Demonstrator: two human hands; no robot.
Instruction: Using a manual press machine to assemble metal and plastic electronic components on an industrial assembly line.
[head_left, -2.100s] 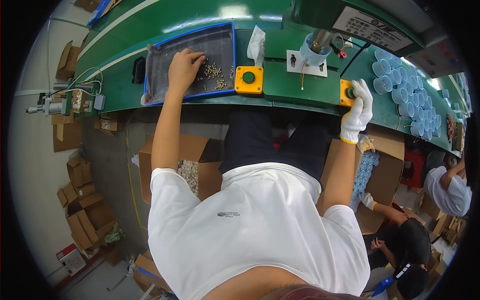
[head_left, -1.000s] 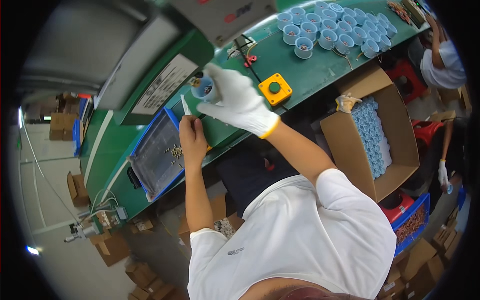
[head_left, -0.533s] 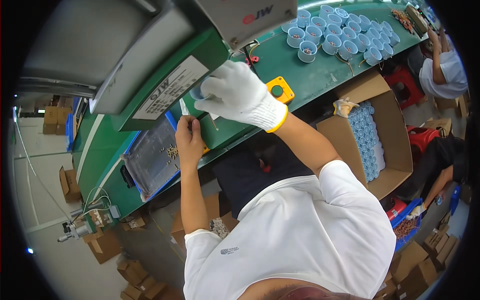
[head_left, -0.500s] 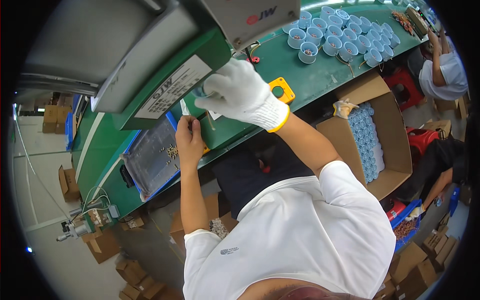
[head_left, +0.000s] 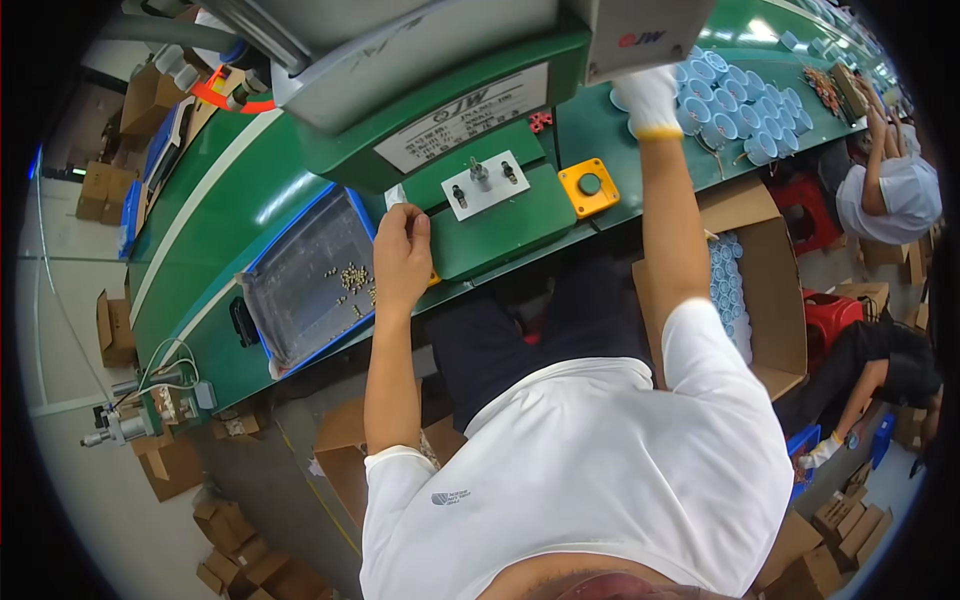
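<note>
My left hand (head_left: 403, 250), bare, has its fingers curled at the left of the press base (head_left: 510, 225). A small pale piece (head_left: 395, 196) shows at its fingertips; its kind I cannot make out. On the base is a metal fixture plate (head_left: 485, 186) with an upright pin in the middle and two dark posts. My right hand (head_left: 652, 100), in a white glove with a yellow cuff, reaches far right to the edge of a group of light blue cups (head_left: 720, 100). The press hides part of that hand, and its fingers cannot be read.
The green press head (head_left: 470, 115) overhangs the fixture. Right of the base sits a yellow button box (head_left: 590, 187). A blue-rimmed tray (head_left: 300, 270) holds small brass-coloured parts (head_left: 352, 280). An open carton (head_left: 765, 290) of blue cups stands at my right. Co-workers sit beyond.
My right hand has moved from under the press head out to the cups at the right. The fixture plate now shows. My left hand stays beside the base, and the view has shifted.
</note>
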